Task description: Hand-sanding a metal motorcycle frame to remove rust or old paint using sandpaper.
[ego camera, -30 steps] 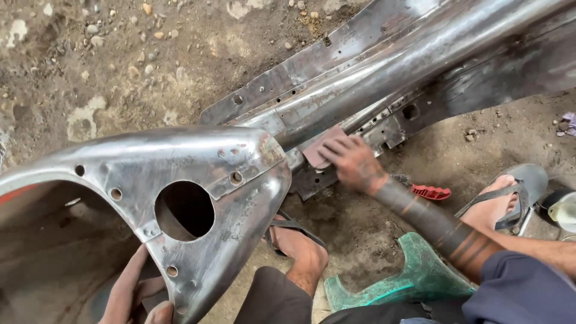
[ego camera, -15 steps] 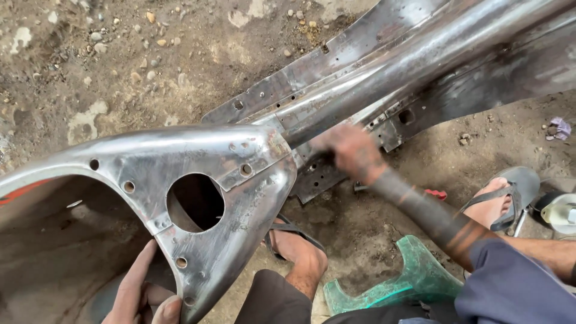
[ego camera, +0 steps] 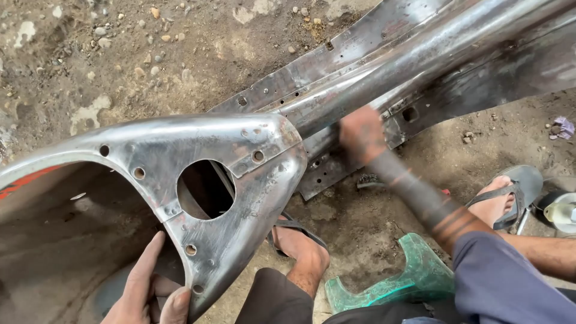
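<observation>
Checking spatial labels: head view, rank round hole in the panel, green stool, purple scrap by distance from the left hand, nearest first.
From the left hand, at the panel's lower edge:
1. Round hole in the bare metal panel, just above the hand.
2. Green stool, to the right on the dirt, beyond the sandalled foot.
3. Purple scrap, at the far right edge.

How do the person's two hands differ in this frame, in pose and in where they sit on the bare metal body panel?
The left hand is sharp, gripping the lower edge of the metal panel near its round hole. The right hand is motion-blurred, pressed against the long ridge further up. Only the right arm shows dark smears and a blue sleeve. Both are bare and touch the panel.
</observation>
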